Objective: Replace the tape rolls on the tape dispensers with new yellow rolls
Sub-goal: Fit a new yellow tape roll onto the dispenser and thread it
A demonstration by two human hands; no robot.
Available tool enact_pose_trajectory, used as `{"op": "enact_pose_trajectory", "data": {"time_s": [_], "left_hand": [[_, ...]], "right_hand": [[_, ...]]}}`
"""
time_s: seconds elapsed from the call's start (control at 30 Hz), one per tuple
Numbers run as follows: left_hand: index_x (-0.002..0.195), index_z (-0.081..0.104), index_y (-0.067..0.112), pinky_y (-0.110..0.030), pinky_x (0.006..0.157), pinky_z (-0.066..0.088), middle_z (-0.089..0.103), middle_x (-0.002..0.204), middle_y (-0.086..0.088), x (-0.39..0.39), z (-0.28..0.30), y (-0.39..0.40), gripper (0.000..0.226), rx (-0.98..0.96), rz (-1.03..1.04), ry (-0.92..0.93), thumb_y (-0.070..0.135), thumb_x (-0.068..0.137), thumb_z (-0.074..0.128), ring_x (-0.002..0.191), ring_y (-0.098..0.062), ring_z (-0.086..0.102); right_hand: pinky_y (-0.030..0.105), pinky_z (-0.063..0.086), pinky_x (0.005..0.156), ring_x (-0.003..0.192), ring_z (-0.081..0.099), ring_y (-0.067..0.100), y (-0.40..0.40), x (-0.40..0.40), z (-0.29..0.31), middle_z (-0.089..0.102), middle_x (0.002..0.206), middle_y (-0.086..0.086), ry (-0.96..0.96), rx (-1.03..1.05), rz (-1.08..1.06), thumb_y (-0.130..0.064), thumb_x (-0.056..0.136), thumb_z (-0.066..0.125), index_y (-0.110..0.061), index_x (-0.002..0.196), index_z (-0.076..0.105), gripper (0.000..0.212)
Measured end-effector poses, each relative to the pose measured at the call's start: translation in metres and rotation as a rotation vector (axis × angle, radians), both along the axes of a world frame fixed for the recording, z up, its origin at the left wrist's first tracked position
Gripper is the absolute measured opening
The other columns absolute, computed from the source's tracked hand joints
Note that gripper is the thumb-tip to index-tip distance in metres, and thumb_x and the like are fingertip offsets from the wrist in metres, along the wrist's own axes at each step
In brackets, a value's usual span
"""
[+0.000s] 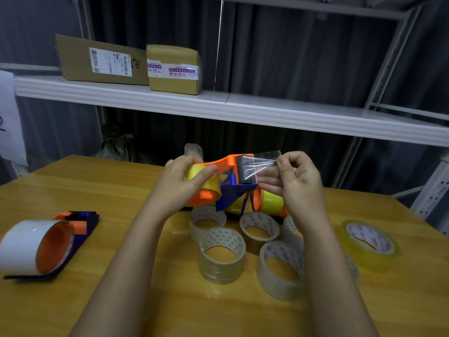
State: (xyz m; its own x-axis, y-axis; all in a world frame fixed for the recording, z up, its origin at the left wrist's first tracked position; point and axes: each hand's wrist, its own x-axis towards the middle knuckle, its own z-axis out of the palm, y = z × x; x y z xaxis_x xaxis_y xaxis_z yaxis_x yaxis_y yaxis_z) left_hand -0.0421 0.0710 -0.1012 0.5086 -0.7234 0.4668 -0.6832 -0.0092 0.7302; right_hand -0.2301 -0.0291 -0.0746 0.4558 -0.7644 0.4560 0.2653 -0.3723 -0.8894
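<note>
Above the wooden table's (pixel 121 181) far edge, the left hand (pixel 184 181) grips the orange-and-blue plastic tape dispenser's (pixel 230 183) yellow roll (pixel 201 177); the right hand (pixel 298 181) pinches its clear tape end (pixel 264 161).

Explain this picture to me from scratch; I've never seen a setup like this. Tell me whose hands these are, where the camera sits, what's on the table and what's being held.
There is no machine here: a person works with bare hands, and the single camera sits on their head, looking forward and down. The left hand grips an orange and blue tape dispenser loaded with a yellow roll. The right hand pinches the clear tape end drawn over the dispenser's roller. On the wooden table lie several loose tape rolls, a yellowish roll at the right, a second dispenser with a white roll at the left, and another dispenser with yellow tape behind the hands. Two cardboard boxes sit on the shelf behind.
</note>
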Motion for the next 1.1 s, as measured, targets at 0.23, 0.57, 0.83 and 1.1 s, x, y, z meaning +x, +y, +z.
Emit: {"op": "enact_pose_trajectory", "data": {"time_s": [0.23, 0.57, 0.83, 1.1], "left_hand": [[0.080, 0.046, 0.038, -0.033, 0.084, 0.027, 0.047, 0.083, 0.016, -0.002, 0.001, 0.001, 0.015, -0.076, 0.150, -0.115, 0.052, 0.082, 0.042, 0.099, -0.014, 0.038], [0.085, 0.054, 0.026, -0.050, 0.092, 0.038, 0.048, 0.084, 0.013, 0.002, 0.005, 0.004, 0.028, -0.101, 0.143, -0.066, 0.050, 0.082, 0.041, 0.096, -0.014, 0.039], [0.079, 0.051, 0.036, -0.059, 0.091, 0.041, 0.050, 0.086, 0.016, 0.003, 0.003, 0.002, 0.018, -0.134, 0.083, -0.004, 0.051, 0.083, 0.043, 0.101, -0.019, 0.047], [0.080, 0.053, 0.037, -0.062, 0.088, 0.043, 0.053, 0.088, 0.017, 0.005, 0.002, 0.000, 0.022, -0.141, 0.054, 0.019, 0.057, 0.082, 0.044, 0.100, -0.023, 0.052]], "right_hand": [[0.020, 0.058, 0.064, 0.074, 0.073, 0.015, 0.000, 0.004, -0.002, 0.071, 0.070, 0.003, 0.007, 0.102, 0.104, -0.013, 0.103, 0.039, -0.008, 0.094, 0.050, 0.015], [0.029, 0.057, 0.081, 0.093, 0.068, 0.005, -0.012, 0.004, -0.010, 0.067, 0.109, 0.001, -0.068, 0.045, -0.146, -0.017, 0.085, 0.070, -0.019, 0.110, 0.055, 0.029], [0.023, 0.058, 0.069, 0.086, 0.067, 0.009, -0.011, 0.012, -0.013, 0.065, 0.097, -0.003, -0.056, 0.057, -0.227, -0.026, 0.090, 0.065, -0.015, 0.112, 0.056, 0.026], [0.031, 0.057, 0.074, 0.088, 0.065, 0.013, -0.012, 0.015, -0.017, 0.066, 0.100, 0.001, 0.026, 0.012, -0.322, -0.031, 0.090, 0.065, -0.019, 0.106, 0.059, 0.021]]}}
